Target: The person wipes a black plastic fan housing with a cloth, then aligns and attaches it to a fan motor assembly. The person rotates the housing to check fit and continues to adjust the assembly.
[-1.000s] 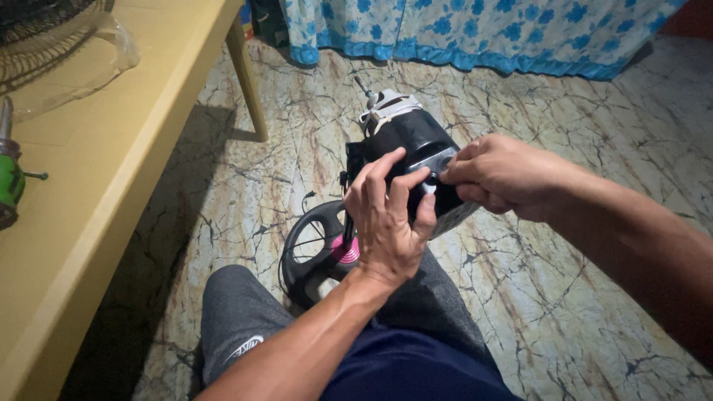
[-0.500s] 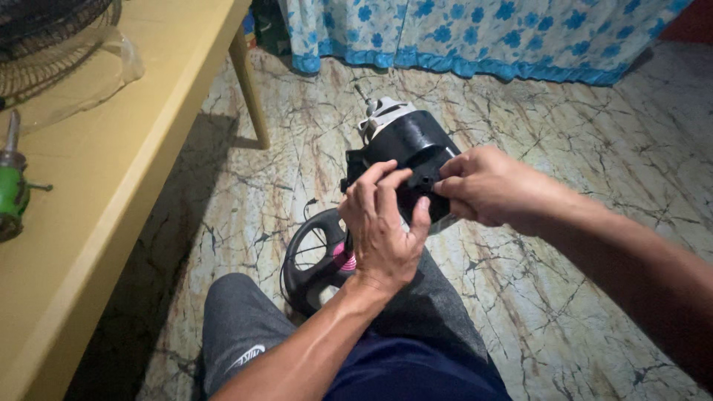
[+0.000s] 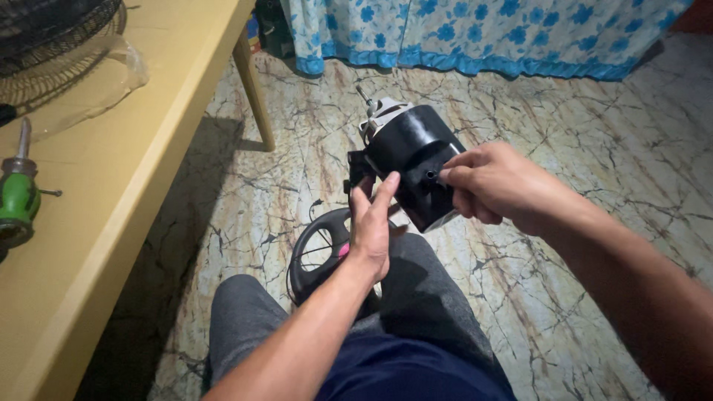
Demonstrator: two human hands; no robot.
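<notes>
So I'm sat on the marble floor [image 3: 594, 148] next to the yellow table [image 3: 148, 148], with the black fan motor [image 3: 412, 152] held up over my knees. Looks like I'm mid-fiddle on its back cover; I reckon the next move needs a firm pinch and a steady hold. My right hand [image 3: 497, 182] is closed, fingertips pinched on a small bit at the housing edge. My left hand [image 3: 371, 223] is open, fingers straight, just bracing the side.

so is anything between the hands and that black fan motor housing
Nothing visible. The right hand grips the black motor housing at its side, and the left hand lies open against its near face, both in direct contact.
</notes>
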